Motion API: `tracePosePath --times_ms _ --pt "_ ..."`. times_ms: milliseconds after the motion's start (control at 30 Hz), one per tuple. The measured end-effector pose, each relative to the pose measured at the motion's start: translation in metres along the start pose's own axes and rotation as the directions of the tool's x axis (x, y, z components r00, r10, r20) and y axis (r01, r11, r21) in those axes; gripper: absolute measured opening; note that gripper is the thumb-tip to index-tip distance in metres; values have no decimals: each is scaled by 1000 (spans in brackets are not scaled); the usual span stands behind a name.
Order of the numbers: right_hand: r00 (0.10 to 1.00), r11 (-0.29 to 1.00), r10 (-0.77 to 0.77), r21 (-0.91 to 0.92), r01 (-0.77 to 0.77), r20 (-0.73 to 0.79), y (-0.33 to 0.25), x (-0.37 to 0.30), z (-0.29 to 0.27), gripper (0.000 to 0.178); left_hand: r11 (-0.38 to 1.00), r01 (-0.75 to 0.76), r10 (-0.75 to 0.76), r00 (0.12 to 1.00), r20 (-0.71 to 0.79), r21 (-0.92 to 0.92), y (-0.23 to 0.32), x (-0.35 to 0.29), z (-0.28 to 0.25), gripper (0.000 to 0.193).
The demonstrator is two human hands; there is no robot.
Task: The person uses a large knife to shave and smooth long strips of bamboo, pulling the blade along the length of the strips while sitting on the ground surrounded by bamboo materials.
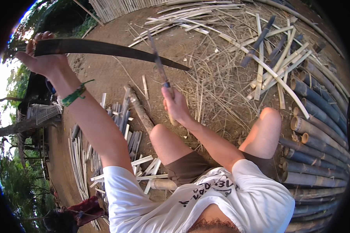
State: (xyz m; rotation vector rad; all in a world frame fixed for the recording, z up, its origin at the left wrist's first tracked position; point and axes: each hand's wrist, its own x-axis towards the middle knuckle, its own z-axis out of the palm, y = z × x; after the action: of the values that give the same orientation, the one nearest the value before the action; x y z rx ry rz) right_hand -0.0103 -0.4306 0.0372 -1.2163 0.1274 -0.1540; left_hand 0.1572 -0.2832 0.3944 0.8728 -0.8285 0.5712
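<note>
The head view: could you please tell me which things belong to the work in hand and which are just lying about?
In use:
dark strip, against the left hand
knife, in the right hand

Apparently just lying about:
bamboo poles, at right
pale strips, upper right
shavings, beyond the knife
log

Bare brown earth [101, 73] is spread out between the left hand [46, 64] and the right hand [177, 106], softly lit by daylight. Well beyond both hands, a fence [122, 8] of pale, closely set poles is seen to the right of the left hand. To the left of that hand, bright white sky [2, 79] is framed by green trees [6, 186]. Below it in the view, a weathered, slatted roof [44, 112] is made out, darkly shaded around its edges.
</note>
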Motion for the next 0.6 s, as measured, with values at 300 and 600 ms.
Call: tracePosePath --times_ms 300,600 --pt "1000 1000 -6 -27 6 5 -11 -14 -21 39 914 366 -268 868 418 -174 11 -27 34 57" --pt "996 993 -82 90 79 24 -73 -40 -21 36 984 -53 50 999 -21 -171 3 -49 60 40"
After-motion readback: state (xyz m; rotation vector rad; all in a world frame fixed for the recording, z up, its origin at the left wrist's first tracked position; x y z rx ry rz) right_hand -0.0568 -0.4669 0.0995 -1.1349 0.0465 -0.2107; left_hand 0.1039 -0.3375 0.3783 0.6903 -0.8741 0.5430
